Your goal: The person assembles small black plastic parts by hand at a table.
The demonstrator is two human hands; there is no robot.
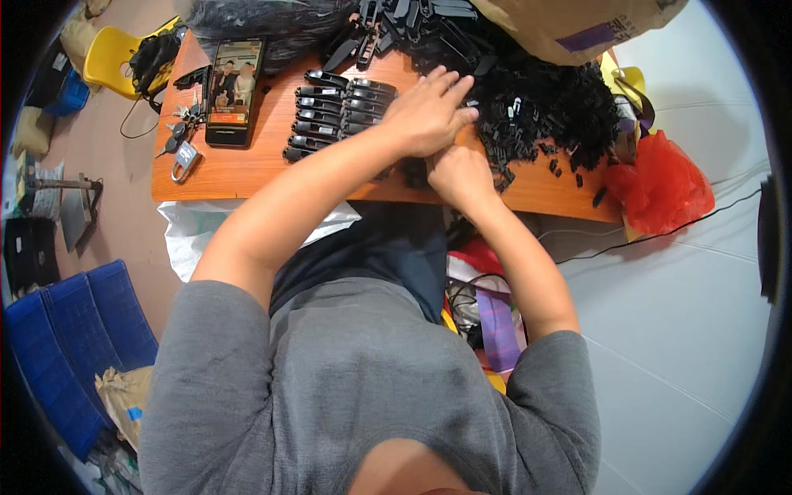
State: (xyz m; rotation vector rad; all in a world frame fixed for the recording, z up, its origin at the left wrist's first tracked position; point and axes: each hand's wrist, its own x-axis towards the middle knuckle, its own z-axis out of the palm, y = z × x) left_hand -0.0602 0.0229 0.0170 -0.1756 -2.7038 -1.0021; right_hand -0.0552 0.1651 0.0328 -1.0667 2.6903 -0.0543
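My left hand [429, 111] reaches across the table with its fingers stretched out and apart, at the near edge of a heap of small black plastic parts [544, 111]. Just below it, by the table's front edge, my right hand [462, 177] is closed in a fist, and the two hands touch or overlap. What the right hand grips is hidden from above. To the left of my hands lie two columns of long black plastic pieces [318, 115], lined up side by side; my left forearm covers part of them.
Larger black parts [412, 25] lie at the back beside a black plastic bag [280, 16] and a brown paper bag [569, 25]. On the left are a phone [233, 95], keys [177, 136] and a padlock [186, 161]. A red plastic bag [664, 186] hangs at the right edge.
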